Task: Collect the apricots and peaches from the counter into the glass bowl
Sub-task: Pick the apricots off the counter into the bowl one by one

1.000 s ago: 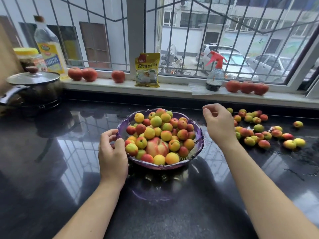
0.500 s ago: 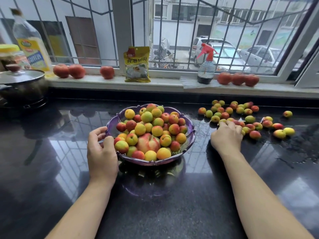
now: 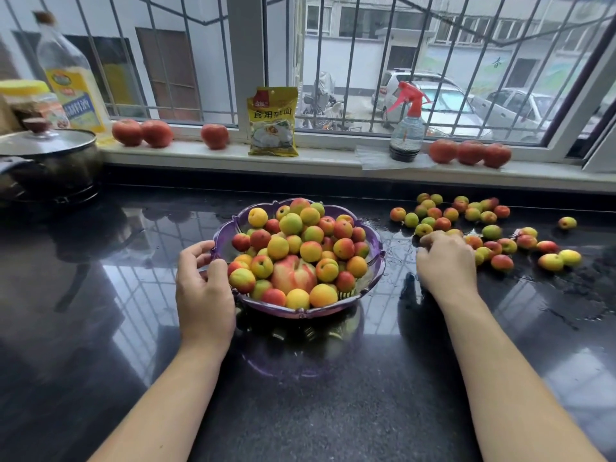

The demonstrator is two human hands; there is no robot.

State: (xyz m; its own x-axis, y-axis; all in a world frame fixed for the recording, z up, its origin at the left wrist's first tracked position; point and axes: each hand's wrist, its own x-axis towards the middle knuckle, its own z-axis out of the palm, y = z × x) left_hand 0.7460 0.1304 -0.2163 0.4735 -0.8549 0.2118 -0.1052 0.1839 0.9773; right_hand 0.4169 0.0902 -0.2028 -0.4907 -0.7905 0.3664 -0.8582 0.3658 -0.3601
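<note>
— We're at a wet black counter (image 3: 300, 411). Why is our left hand (image 3: 203, 295) gripping the rim of the glass bowl (image 3: 375, 248)?

— To steady it. Right of the bowl, our right hand (image 3: 445, 265) curls over loose apricots (image 3: 500, 228); its grasp is hidden.

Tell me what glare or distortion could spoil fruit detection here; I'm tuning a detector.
Head view: daylight from the window mirrors its bars on the glossy counter; the bowl reflects below itself; wide-angle lens bends the window frame at the edges; fruit beside the right hand stays sharp, lit evenly.
</note>
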